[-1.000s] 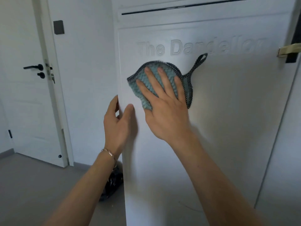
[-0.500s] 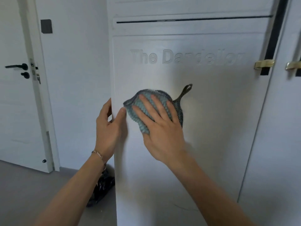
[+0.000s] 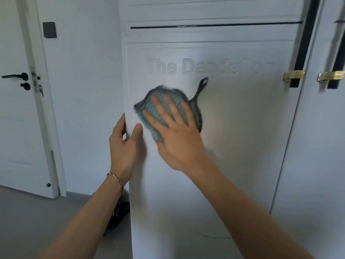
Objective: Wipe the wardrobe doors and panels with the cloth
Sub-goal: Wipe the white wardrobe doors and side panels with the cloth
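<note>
Where "The Dandelion" (image 3: 209, 69) marks the wardrobe door (image 3: 242, 146), right hand (image 3: 177, 131) flat on cloth (image 3: 158, 107), left hand (image 3: 124, 144) gripping its edge.

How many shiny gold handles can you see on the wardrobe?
2. One gold handle is right of the door being wiped, beside the lettering; the other is further right, cut by the picture's edge. More may be out of view.

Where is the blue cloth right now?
In the head view, the cloth sits under the right hand, flat against the wardrobe door near its left edge, just below the raised lettering.
</note>
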`<state>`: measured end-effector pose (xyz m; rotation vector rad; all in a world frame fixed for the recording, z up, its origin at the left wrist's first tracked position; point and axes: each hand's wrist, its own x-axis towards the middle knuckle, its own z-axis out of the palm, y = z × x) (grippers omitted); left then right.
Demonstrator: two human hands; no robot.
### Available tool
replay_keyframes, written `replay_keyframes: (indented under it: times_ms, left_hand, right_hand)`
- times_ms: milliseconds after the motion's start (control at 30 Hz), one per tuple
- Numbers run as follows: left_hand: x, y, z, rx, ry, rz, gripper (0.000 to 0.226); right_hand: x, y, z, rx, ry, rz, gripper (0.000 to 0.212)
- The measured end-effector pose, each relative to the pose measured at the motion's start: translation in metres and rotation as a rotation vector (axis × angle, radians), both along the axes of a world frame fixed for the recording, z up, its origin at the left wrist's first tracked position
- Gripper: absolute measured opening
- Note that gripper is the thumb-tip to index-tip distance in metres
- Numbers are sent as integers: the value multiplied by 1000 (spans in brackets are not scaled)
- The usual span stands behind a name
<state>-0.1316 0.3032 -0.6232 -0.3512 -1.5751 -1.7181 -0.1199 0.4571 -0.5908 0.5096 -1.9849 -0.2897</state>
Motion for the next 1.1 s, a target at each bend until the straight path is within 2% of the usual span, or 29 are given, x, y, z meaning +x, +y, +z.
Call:
replay_keyframes:
  times_ms: [67,133,367,567,633,800,967,1033,1100]
  left_hand:
    - [1,4,0,3,3,11,27]
    - [2,4,0,19,-5,-3,28]
    - [4,3,1,30,-39,1,33]
    - [-3,4,-3,70,-56,0,36]
    - [-3,4,-3,78,-54,-12,37]
    - [-3,4,-1,89,-44,-7,38]
    - [-5,1,-1,85,-51,-7,32]
    - [-4,1,1,72,-49,3,32]
    - [-1,2,2,55,-47,11,32]
  right_hand:
    - [3,4,-14,77,-49,14,65]
    - [5,13,-16,52,-45,2,65]
    - [14,65,9,-578,138,-104,59]
    - [18,60,-29,-757,128,-94,59]
    - [18,53,-56,-703,77,-121,64]
    - [18,35,-116,-342,-61,-117,82]
    - [23,41,-134,-21,-199,-61,75]
    - [25,54,-140,32,-231,-46,73]
    - [29,71,-144,-30,-204,-39,72]
